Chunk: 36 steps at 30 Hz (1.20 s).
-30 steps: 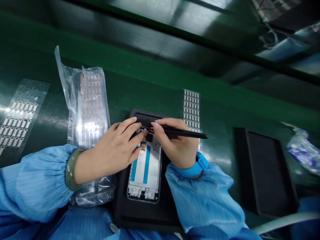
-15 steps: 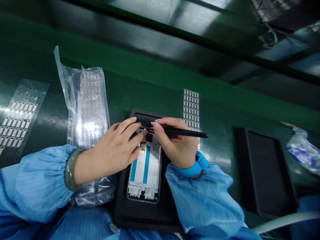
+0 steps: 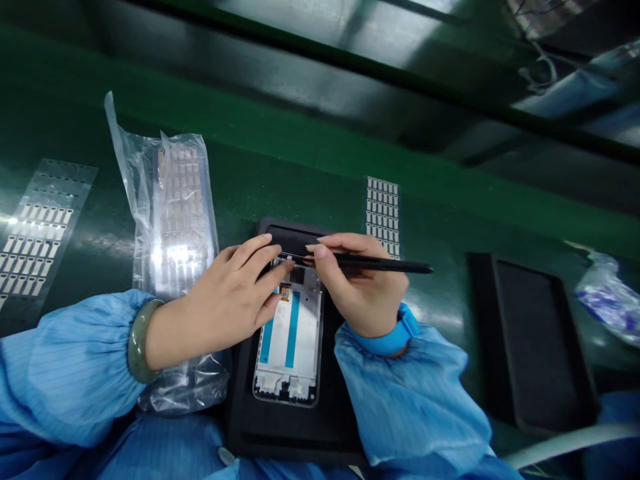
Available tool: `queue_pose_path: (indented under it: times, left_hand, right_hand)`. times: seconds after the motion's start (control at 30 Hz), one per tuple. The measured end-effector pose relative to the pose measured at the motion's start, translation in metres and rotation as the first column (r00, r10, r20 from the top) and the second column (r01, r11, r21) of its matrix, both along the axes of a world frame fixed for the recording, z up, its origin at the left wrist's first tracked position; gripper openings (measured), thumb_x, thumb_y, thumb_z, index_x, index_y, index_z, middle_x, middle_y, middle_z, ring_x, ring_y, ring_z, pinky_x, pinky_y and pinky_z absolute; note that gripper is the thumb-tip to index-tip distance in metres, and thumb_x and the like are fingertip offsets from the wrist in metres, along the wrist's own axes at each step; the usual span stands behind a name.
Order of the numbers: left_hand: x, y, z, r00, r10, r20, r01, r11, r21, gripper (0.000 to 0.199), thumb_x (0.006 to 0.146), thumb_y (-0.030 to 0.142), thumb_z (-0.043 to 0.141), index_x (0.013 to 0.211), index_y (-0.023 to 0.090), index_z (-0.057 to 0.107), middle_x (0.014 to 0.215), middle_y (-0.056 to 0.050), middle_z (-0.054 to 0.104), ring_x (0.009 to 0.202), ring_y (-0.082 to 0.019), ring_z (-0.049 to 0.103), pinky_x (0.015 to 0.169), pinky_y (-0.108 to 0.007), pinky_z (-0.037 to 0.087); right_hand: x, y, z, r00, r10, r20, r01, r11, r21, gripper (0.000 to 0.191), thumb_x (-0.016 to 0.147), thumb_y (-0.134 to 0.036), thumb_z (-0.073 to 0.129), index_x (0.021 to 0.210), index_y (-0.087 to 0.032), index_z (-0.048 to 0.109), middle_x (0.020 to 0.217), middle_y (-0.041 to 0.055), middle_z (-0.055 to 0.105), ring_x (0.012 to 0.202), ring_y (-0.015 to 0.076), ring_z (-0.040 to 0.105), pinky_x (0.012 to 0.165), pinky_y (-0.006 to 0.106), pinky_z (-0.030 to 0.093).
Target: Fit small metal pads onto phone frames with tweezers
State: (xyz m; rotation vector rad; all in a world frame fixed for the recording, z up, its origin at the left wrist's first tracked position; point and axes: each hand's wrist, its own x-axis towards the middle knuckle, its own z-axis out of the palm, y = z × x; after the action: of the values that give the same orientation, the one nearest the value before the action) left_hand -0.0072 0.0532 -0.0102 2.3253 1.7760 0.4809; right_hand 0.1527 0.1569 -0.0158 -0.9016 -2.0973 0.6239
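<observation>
A phone frame [image 3: 307, 340] lies face down on a black tray [image 3: 337, 400], its silvery inside with two blue strips showing. My left hand [image 3: 230, 293] reaches over the frame's upper left corner, fingers stretched and apart, the fingertips touching near the top edge. Between the thumb and fingers of my right hand [image 3: 363, 283] is a pair of black tweezers [image 3: 390, 263], held almost level. Their tips point left to the top edge of the frame, close to my left fingertips. Whether anything sits between the tips is too small to tell.
Left of the tray lies a clear plastic bag [image 3: 183, 200] with sheets of small parts. Sheets of small pale stickers lie at far left [image 3: 37, 230] and behind my right hand [image 3: 383, 210]. At right are another black tray [image 3: 535, 340] and a crumpled plastic bag [image 3: 607, 293].
My right hand has shifted slightly to the right with the tweezers, drawing them a little away from my left fingertips. My left hand and the phone frame stay in place.
</observation>
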Motion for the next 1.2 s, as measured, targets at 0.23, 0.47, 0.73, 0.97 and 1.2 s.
queue_pose_path:
  times: [0.23, 0.47, 0.73, 0.97, 1.2]
  left_hand:
    - [0.0004, -0.0001, 0.0002, 1.0, 0.002, -0.003, -0.002, 1.0, 0.004, 0.04, 0.092, 0.029, 0.04, 0.127, 0.012, 0.049, 0.131, -0.014, 0.049, 0.131, -0.031, 0.034, 0.096, -0.047, 0.044]
    - [0.0006, -0.0001, 0.001, 1.0, 0.002, -0.009, -0.002, 1.0, 0.009, 0.04, 0.093, 0.028, 0.039, 0.128, 0.012, 0.049, 0.131, -0.014, 0.049, 0.13, -0.031, 0.035, 0.096, -0.047, 0.044]
    - [0.0008, -0.0005, 0.0003, 1.0, 0.003, -0.007, -0.003, 1.0, -0.01, 0.04, 0.093, 0.029, 0.038, 0.128, 0.012, 0.048, 0.133, -0.014, 0.048, 0.131, -0.031, 0.033, 0.097, -0.047, 0.044]
    - [0.0008, -0.0005, 0.0002, 1.0, 0.009, -0.012, -0.009, 1.0, -0.012, 0.04, 0.093, 0.028, 0.039, 0.128, 0.012, 0.048, 0.132, -0.014, 0.048, 0.131, -0.031, 0.033, 0.098, -0.048, 0.043]
    - [-0.0001, -0.0006, -0.0013, 1.0, 0.0, -0.01, 0.0, 1.0, 0.006, 0.04, 0.092, 0.028, 0.041, 0.127, 0.011, 0.049, 0.132, -0.015, 0.048, 0.131, -0.031, 0.033, 0.098, -0.048, 0.042]
  right_hand:
    - [-0.0031, -0.0016, 0.0018, 0.999, 0.01, 0.035, -0.012, 0.999, 0.04, 0.007, 0.081, -0.02, 0.062, 0.087, -0.023, 0.063, 0.082, 0.0005, 0.067, 0.073, 0.0158, 0.064, 0.068, 0.029, 0.054]
    - [-0.0017, -0.0001, 0.0004, 1.0, 0.003, 0.026, -0.003, 1.0, -0.017, 0.007, 0.082, -0.025, 0.061, 0.088, -0.022, 0.063, 0.082, 0.0015, 0.066, 0.07, 0.0165, 0.065, 0.065, 0.03, 0.055]
    - [-0.0063, 0.0017, 0.0009, 0.999, 0.048, 0.003, -0.048, 0.999, -0.004, 0.007, 0.082, -0.02, 0.062, 0.088, -0.022, 0.062, 0.083, -0.0002, 0.066, 0.071, 0.015, 0.064, 0.064, 0.027, 0.053]
    - [-0.0052, 0.0017, -0.0014, 1.0, 0.031, -0.001, -0.031, 0.999, -0.029, 0.009, 0.081, -0.02, 0.062, 0.09, -0.022, 0.062, 0.085, 0.0001, 0.066, 0.073, 0.0147, 0.065, 0.064, 0.027, 0.053]
    - [-0.0051, -0.0004, 0.0, 0.998, 0.062, 0.026, -0.063, 0.997, 0.047, 0.009, 0.081, -0.016, 0.06, 0.088, -0.021, 0.062, 0.084, 0.0002, 0.066, 0.075, 0.0148, 0.064, 0.067, 0.027, 0.053]
